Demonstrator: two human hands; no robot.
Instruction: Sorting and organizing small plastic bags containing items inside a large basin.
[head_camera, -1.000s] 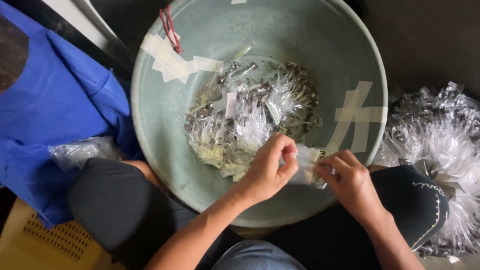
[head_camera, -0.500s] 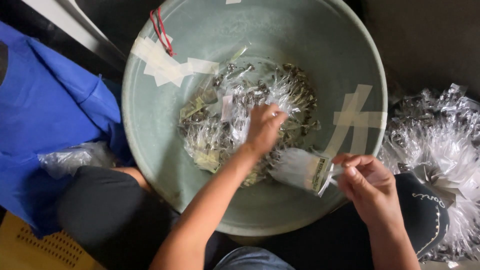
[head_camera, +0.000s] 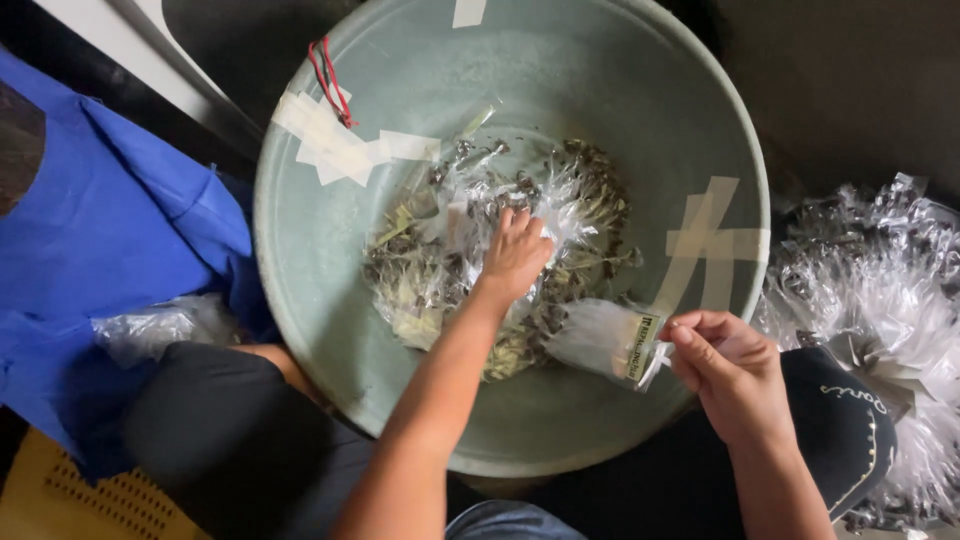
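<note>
A big grey-green basin (head_camera: 300, 250), patched with strips of pale tape, sits between my knees. At its bottom lies a heap of small dark parts and clear plastic bags (head_camera: 440, 260). My left hand (head_camera: 514, 255) reaches into that heap, fingers pressed down among the parts. Whether it grips anything is hidden. My right hand (head_camera: 725, 365) is at the basin's near right rim and pinches the mouth of a small clear plastic bag (head_camera: 600, 340) with a printed label.
A pile of filled clear bags (head_camera: 870, 300) lies to the right of the basin. Blue cloth (head_camera: 110, 250) and another crumpled clear bag (head_camera: 150, 330) are on the left. A yellow perforated crate (head_camera: 60, 495) shows at bottom left. My dark-clothed knees flank the basin.
My left hand left the small bag and moved up into the heap in the basin. My right hand kept the bag and shifted slightly right.
</note>
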